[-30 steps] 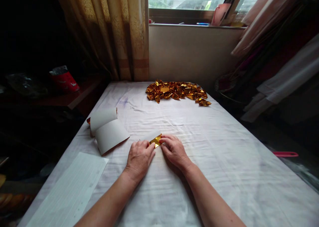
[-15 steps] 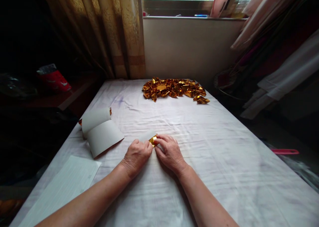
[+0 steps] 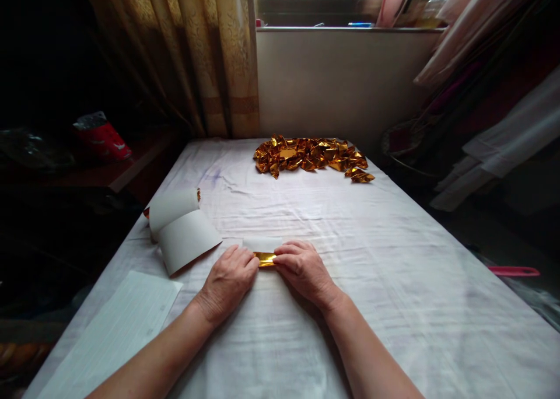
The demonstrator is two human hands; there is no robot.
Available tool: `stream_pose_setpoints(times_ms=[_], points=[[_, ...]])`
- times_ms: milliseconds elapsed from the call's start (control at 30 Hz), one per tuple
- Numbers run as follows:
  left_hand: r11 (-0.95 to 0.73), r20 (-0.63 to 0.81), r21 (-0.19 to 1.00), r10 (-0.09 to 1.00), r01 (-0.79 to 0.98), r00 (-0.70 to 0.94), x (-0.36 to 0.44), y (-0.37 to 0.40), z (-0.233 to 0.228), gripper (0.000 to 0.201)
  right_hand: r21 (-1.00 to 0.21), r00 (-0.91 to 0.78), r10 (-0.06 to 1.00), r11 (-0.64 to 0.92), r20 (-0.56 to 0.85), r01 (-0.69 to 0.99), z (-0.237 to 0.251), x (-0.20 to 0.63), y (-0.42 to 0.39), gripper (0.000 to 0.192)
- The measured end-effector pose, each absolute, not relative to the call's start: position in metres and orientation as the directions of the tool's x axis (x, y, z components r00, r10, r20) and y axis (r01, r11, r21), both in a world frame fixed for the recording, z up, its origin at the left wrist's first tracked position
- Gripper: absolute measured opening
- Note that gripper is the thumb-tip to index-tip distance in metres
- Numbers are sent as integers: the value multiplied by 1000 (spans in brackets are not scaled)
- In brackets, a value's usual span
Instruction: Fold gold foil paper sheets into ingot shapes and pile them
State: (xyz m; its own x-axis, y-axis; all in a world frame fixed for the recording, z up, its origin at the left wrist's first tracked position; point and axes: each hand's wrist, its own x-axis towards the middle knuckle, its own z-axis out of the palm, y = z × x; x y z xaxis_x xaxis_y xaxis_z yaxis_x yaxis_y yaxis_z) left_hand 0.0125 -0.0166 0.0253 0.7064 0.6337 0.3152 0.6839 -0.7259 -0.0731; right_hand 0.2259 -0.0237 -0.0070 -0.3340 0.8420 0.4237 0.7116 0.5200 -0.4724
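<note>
Gripping both ends of a small folded strip of shiny gold foil paper, lower centre of the frame, down on the white cloth-covered worktop. Holding the left end with bent fingers and thumb of the left hand, the right end with curled fingers and thumb of the right hand. Narrow hold on both sides — can't tell the exact fingertip contact from above.

Key geometry: lying directly between both hands, long axis running left to right, about level across the frame. Touching both, so neither nearer. Showing gold on the near side, with a thin white paper flap just beyond along the far edge; probably backing of the same piece, can't tell how joined.

Also seeing, left of centre, a pair of overlapping curled white sheets with foil edges, just beyond the left hand; below those, lower left, a flat pale lined paper sheet. Toward upper centre — a heap of folded shiny gold foil pieces, well apart from both hands, plus a single loose gold foil piece just beside its right end.
</note>
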Motion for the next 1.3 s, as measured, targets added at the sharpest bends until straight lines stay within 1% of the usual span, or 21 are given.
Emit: stream_pose_setpoints(times_ms=[33,133,200,300,433,533,633,733,900,1000,1300], points=[[-705,324,-41,661,708,677,15,-21,24,7,-483,-351,840,530,414,697,-8,228,-23,10],[-632,302,80,753,771,585,24,-32,18,8,-520,-371,837,542,402,660,-12,234,-22,9],[-590,295,109,788,800,540,28,-36,13,9,-532,-356,838,540,414,652,-14,237,-21,10],[-575,300,85,793,814,530,29,-40,8,14,-531,-336,836,539,434,654,-14,241,-20,12],[-577,253,74,800,814,544,28,-43,9,33,-532,-322,850,516,417,671,-12,244,-19,13],[-589,228,72,795,805,562,29,-44,12,45,-526,-343,844,528,412,666,-12,248,-17,12],[-595,208,58,793,802,573,29,-45,12,47,-538,-353,850,523,391,662,-13,250,-16,11],[-591,195,47,796,805,573,29,-46,10,45,-550,-327,871,487,367,678,-12,248,-14,10],[-584,195,31,800,811,568,29,-47,7,47,-525,-255,899,418,356,741,-6,238,-14,6],[-587,211,10,793,810,572,28,-48,7,49,-517,-246,905,404,349,754,-2,233,-15,6],[-579,232,-12,792,815,565,30,-50,9,56,-496,-190,926,338,326,800,-1,226,-16,11]])
